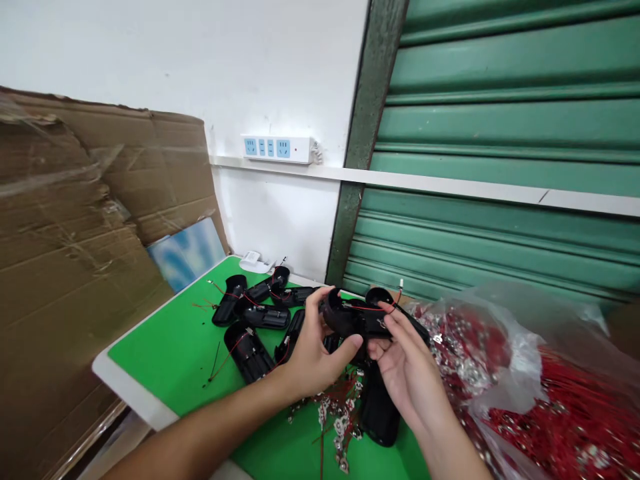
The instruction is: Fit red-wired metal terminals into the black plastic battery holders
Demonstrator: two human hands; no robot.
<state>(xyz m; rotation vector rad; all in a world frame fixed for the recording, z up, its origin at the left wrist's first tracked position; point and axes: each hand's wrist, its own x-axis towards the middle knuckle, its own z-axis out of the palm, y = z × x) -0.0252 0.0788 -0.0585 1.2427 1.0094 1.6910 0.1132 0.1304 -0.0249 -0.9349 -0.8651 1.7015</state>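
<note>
My left hand (320,347) is closed around a black plastic housing (345,320) with a rounded, cup-like end, thumb in front and fingers behind. A thin red wire (367,308) runs across the housing to a small white connector (401,283) sticking up. My right hand (407,360) pinches at the wire by the housing's right part; its fingertips partly hide what they grip. Other black housings lie just behind and below my hands, one of them (381,410) under my right hand. Loose metal contact plates (341,427) with red wires lie below my hands.
Several black housings (263,316), some with wires, lie on the green tabletop (165,353). Clear plastic bags of red wires (575,400) and metal contacts crowd the right side. A large cardboard box (65,267) stands at left. Behind are a power strip (277,148) and green shutter (500,127).
</note>
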